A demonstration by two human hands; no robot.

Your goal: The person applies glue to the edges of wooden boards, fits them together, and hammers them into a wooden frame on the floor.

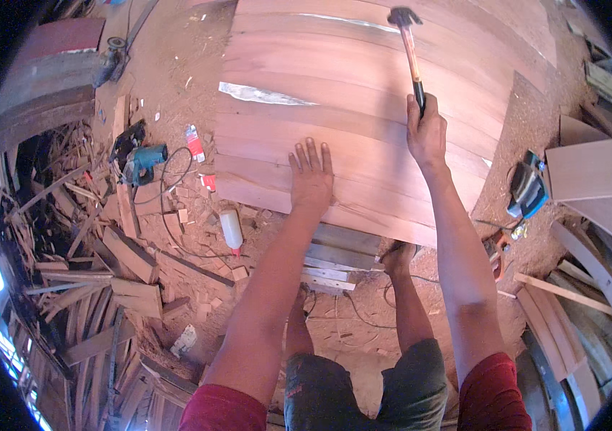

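Observation:
A wide panel of reddish wooden boards [363, 129] lies in front of me, its boards side by side. Flat on its near left part rests my left hand [311, 176], fingers stretched out and holding nothing. My right hand [428, 133] is closed round the dark grip of a hammer [411, 57]. The hammer is raised over the panel's right side, its dark head pointing away from me. Whitish strips [263, 94] show along some of the board joints. Beneath the near edge, stacked timber [342, 248] sticks out by my feet.
To the left, a teal circular saw [144, 164] with a cord sits near a white bottle with a red cap [231, 230]. Scrap wood [133, 266] is heaped along the left. A blue and black power tool [527, 185] stands at right, beside leaning boards [597, 169].

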